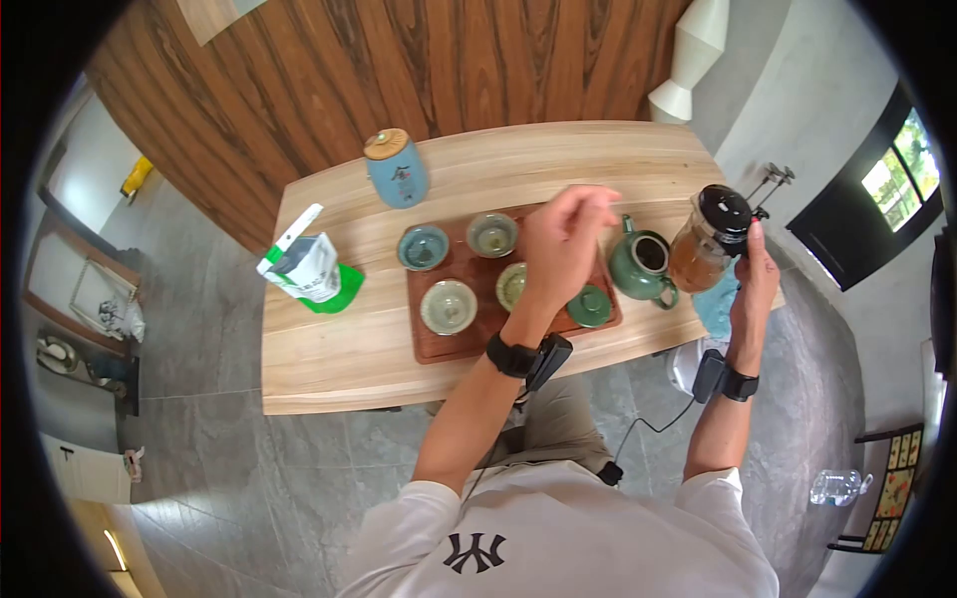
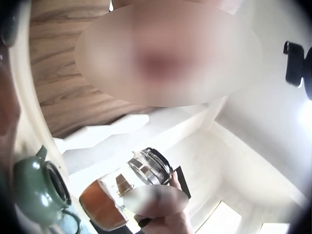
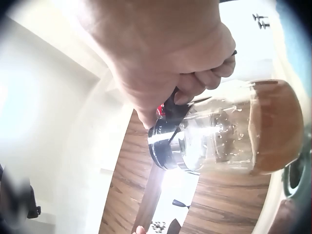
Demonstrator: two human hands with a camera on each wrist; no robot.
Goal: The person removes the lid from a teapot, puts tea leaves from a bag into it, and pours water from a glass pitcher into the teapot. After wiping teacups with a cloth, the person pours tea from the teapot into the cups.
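My right hand (image 1: 755,274) grips the black handle of a glass tea pot (image 1: 693,261) at the table's right. Reddish-brown tea (image 3: 278,126) fills its lower part, under a black lid (image 1: 725,211). Beside it stands a green teapot (image 1: 638,267) with its mouth uncovered. The left hand (image 1: 566,239) hovers over the wooden tea tray (image 1: 464,344), fingers loosely bent and nothing seen in them. A green teapot lid (image 1: 589,307) lies on the tray below that hand. Several small cups share the tray, among them a pale ribbed cup (image 1: 449,307) and a blue cup (image 1: 423,247).
A blue canister (image 1: 397,171) with a wooden lid stands at the back of the table (image 1: 329,374). Towards the left is a green and white pouch (image 1: 311,269). A light blue cloth (image 1: 715,304) lies at the right edge, near the green teapot.
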